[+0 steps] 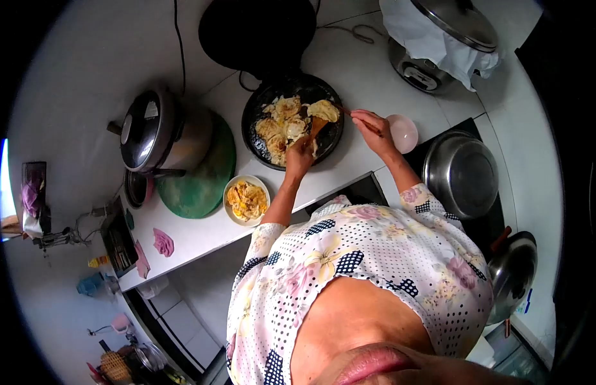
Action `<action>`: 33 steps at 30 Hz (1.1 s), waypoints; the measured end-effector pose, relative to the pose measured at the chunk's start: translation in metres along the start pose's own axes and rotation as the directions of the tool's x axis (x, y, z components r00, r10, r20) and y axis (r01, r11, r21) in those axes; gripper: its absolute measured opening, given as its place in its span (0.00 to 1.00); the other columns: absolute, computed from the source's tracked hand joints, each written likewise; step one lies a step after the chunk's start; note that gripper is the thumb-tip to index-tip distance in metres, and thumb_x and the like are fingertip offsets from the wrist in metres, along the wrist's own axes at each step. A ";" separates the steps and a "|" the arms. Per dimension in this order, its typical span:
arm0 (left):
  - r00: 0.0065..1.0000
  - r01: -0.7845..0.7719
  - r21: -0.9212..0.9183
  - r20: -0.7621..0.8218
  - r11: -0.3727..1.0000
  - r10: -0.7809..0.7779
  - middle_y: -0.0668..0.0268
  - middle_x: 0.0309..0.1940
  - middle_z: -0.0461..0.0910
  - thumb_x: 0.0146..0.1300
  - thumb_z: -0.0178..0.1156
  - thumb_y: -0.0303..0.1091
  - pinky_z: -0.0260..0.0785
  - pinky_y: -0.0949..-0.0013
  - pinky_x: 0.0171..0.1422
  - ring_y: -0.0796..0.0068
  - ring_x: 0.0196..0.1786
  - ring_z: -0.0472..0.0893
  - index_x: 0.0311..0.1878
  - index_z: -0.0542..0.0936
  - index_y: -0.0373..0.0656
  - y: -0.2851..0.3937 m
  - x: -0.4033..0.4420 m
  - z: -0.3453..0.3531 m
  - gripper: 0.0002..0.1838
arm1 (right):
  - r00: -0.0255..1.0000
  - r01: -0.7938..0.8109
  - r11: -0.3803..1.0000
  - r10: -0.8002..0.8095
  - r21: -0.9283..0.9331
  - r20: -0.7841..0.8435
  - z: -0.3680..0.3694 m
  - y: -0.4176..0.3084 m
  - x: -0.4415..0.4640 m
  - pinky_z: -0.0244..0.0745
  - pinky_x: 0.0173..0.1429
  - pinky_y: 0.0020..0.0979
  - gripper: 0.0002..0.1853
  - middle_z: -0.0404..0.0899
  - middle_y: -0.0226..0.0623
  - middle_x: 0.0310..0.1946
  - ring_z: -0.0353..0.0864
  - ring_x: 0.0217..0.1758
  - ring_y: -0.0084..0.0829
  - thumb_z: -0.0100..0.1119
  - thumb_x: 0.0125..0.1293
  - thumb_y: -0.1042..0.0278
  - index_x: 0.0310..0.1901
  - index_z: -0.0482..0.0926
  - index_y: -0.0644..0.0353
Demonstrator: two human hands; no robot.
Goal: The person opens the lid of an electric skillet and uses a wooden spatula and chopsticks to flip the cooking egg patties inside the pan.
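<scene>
Several browned egg pieces (285, 122) lie in a round black pan (252, 142) whose dark lid stands raised behind it. My left hand (300, 156) is closed on a wooden spatula (318, 125) over the pan's lower middle. Over the pan's right rim, my right hand (374, 131) grips thin reddish-brown chopsticks (368, 126). Their tips reach a browned egg piece (324, 111) at the spatula's end. Just right of my right hand sits a pink bowl (402, 133).
A bowl of cooked egg (246, 200) stands left of my left forearm. Further left are a green board (224, 154), a pressure cooker (194, 138) and pink cloths (163, 242). At the right are a metal basin (463, 174) and a cloth-covered cooker (417, 67).
</scene>
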State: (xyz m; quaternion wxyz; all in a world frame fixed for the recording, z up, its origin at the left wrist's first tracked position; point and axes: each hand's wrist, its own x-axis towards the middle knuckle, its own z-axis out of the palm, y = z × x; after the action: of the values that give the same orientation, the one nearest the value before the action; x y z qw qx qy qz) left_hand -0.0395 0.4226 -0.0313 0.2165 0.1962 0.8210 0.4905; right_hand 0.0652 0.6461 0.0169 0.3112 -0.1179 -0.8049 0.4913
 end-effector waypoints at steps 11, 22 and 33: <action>0.954 -0.230 0.342 -0.105 0.911 0.280 0.44 0.40 0.79 0.57 0.54 0.21 0.72 0.58 0.46 0.47 0.42 0.79 0.51 0.76 0.33 0.077 -0.033 -0.048 0.17 | 0.909 -0.395 0.803 0.413 0.446 0.063 0.014 0.002 -0.003 0.77 0.42 0.22 0.10 0.81 0.35 0.37 0.81 0.38 0.22 0.57 0.65 0.70 0.43 0.79 0.68; 0.961 -0.155 0.352 -0.165 0.923 0.224 0.45 0.37 0.79 0.57 0.55 0.21 0.72 0.58 0.43 0.48 0.40 0.80 0.50 0.77 0.35 0.076 -0.052 -0.068 0.15 | 0.891 -0.378 0.828 0.447 0.413 -0.082 -0.032 -0.006 -0.001 0.78 0.42 0.23 0.11 0.82 0.36 0.35 0.81 0.36 0.23 0.56 0.66 0.69 0.43 0.78 0.69; 0.971 0.061 0.247 -0.240 0.967 0.000 0.54 0.32 0.81 0.57 0.56 0.21 0.71 0.70 0.37 0.70 0.31 0.80 0.51 0.77 0.33 0.065 -0.108 -0.075 0.16 | 0.898 -0.397 0.753 0.438 0.525 0.052 0.031 0.026 0.007 0.79 0.46 0.24 0.11 0.81 0.38 0.39 0.81 0.42 0.25 0.56 0.66 0.70 0.45 0.78 0.68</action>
State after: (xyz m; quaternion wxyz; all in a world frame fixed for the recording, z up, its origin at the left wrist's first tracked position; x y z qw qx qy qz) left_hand 0.0160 0.3396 0.0762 0.0974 0.1492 0.8998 0.3983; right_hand 0.0376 0.6402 -0.0126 0.2434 -0.2237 -0.5816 0.7433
